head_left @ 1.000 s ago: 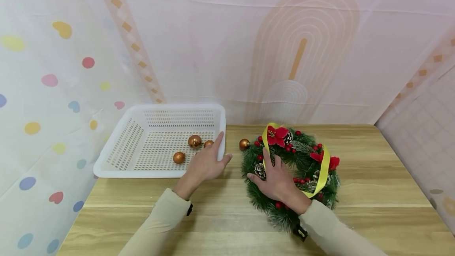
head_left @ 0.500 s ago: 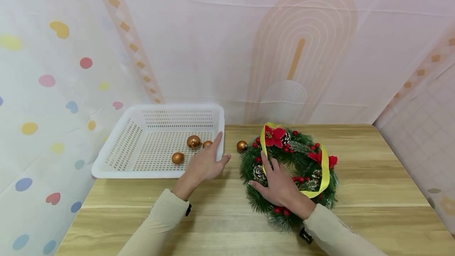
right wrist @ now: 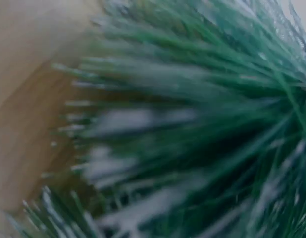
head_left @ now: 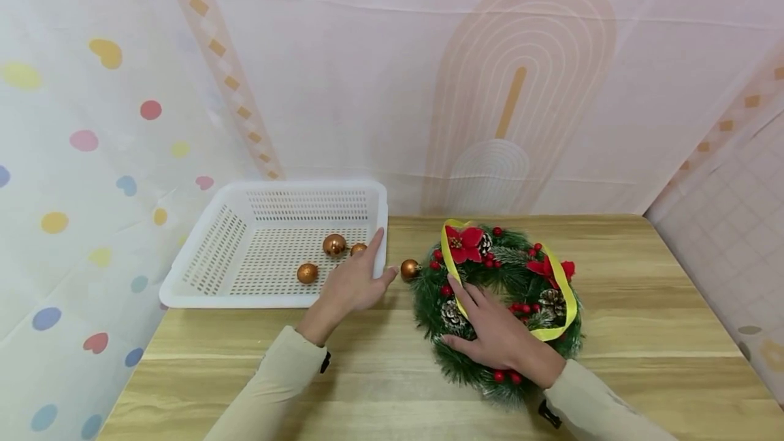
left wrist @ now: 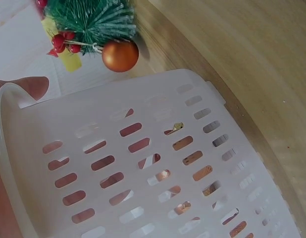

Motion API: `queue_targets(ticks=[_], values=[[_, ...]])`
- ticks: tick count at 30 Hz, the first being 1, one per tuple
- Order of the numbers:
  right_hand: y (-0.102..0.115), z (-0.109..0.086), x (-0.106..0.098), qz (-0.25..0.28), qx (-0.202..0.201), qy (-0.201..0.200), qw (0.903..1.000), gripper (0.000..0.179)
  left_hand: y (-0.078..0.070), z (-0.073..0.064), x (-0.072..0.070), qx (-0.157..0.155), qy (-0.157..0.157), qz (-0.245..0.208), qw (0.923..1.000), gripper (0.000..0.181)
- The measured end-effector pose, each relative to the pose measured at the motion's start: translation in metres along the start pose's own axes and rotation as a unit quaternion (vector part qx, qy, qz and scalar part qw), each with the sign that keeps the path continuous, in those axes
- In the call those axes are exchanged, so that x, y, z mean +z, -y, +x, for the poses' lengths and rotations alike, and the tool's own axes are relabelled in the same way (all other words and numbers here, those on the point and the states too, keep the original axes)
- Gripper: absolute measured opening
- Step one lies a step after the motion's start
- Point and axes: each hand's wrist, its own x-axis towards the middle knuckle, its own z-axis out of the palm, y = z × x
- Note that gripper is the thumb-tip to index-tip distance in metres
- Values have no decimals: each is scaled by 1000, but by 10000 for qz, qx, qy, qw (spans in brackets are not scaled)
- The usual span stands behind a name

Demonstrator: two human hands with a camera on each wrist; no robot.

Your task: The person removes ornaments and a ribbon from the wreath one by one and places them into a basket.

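Observation:
My left hand (head_left: 352, 281) lies over the right front corner of a white plastic basket (head_left: 202, 300), its index finger straight along the rim and its thumb outside. The basket hides its other fingers. In the left wrist view, the thumb (left wrist: 36, 87) reaches past the basket wall (left wrist: 163, 111). My right hand (head_left: 496, 332) rests, fingers extended, on a green Christmas wreath (head_left: 447, 366) with red flowers, berries, pine cones and a yellow ribbon (head_left: 450, 257). A copper bauble (head_left: 410, 269) hangs at its left side. Blurred wreath needles (right wrist: 192, 124) fill the right wrist view.
Several copper baubles (head_left: 334, 245) lie in the basket's right half. Basket and wreath stand on a wooden table (head_left: 643, 318), its back edge against a patterned cloth (head_left: 367, 87). A strip of tabletop separates them.
The wreath has turned anticlockwise under my right hand, which has shifted right and towards me. Its bauble has come nearer, beside my left thumb. My left hand stays in place on the basket.

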Motion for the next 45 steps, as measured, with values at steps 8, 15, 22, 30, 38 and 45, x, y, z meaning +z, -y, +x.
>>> queue_targets(ticks=[8, 15, 22, 30, 38, 45], values=[[-10, -14, -3, -179, -689, 118, 9974, 93, 1, 0, 1, -6, -16, 40, 10000, 81], [-10, -17, -4, 124, -672, 149, 9976, 97, 2, 0, 1, 30, -43, 26, 10000, 81], [-9, -18, -3, 237, -432, 140, 9987, 100, -1, -2, 0, 109, -259, 83, 9996, 77], [-10, -19, -4, 340, -316, 132, 9988, 99, -15, -13, 0, 1081, -1549, -213, 9818, 53], [-8, -18, -4, 307, -382, 33, 9988, 98, -37, -34, 6, 2387, -1904, -853, 9484, 39], [-8, -18, -4, 296, -363, 4, 9989, 98, -40, -40, 19, 2107, -1179, -1230, 9626, 49]])
